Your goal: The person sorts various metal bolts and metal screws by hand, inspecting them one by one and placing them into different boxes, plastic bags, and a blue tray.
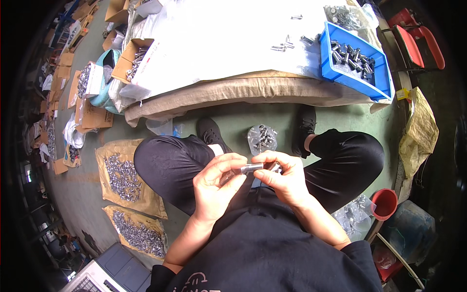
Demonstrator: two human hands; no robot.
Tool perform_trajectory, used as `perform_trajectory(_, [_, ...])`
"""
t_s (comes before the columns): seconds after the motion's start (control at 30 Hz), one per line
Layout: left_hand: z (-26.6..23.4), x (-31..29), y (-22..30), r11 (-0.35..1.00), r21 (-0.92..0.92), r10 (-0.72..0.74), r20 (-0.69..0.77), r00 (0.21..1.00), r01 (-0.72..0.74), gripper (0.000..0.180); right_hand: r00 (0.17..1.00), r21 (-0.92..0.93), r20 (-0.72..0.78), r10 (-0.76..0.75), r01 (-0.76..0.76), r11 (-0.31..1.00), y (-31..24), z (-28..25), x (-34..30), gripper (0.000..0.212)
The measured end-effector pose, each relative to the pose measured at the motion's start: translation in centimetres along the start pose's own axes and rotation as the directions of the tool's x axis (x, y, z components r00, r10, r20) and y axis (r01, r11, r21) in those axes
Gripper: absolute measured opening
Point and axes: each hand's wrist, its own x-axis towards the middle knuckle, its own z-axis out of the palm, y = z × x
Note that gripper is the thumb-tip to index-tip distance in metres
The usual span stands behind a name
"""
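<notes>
In front of my lap a short shiny metal cylinder (252, 168), perhaps part of a bolt, lies level between both hands. My left hand (216, 182) pinches its left end between thumb and fingers. The fingers of my right hand (284, 177) close on its right end, and a bit of shiny metal (276, 168) shows within that hand. More may be hidden in the palms. Just beyond the hands, a clear plastic bag (262, 139) of metal bolts rests on the floor between my shoes.
Ahead stands a white-covered table (219, 39) with a few loose bolts (283, 47) and a blue bin (357, 63) of dark bolts. Sacks (156, 202) bearing many metal pieces lie left. A red bucket (384, 204) and clear bags (354, 214) of parts are right.
</notes>
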Motion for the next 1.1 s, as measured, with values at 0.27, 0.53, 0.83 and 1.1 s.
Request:
perform_trajectory(0.27, [-0.4, -0.1, -0.2, 0.979, -0.170, -0.114, 0.021, 0.993, 0.116, 0.032, 1.000, -0.010, 0.008, -0.007, 0.007, 1.000, 0.0, 0.1, 0.0, 0.026])
perform_trajectory(0.53, [0.2, 0.0, 0.5, 0.973, -0.221, -0.072, 0.003, 0.997, 0.071, 0.038, 0.991, 0.299, 0.053, 0.123, -0.134, 0.945, 0.6, 0.0, 0.1, 0.022])
perform_trajectory(0.83, [0.1, 0.0, 0.0, 0.987, -0.119, -0.109, -0.003, 0.994, 0.108, 0.034, 0.969, 0.494, 0.120, 0.216, -0.247, 0.833, 1.1, -0.1, 0.2, 0.021])
perform_trajectory(1.1, [-0.8, 0.5, -0.1, 0.725, -0.605, -0.358, 0.077, 0.931, 0.329, 0.031, 0.976, 0.647, 0.180, 0.121, -0.210, 0.733, 0.9, -0.5, 0.6, 0.014])
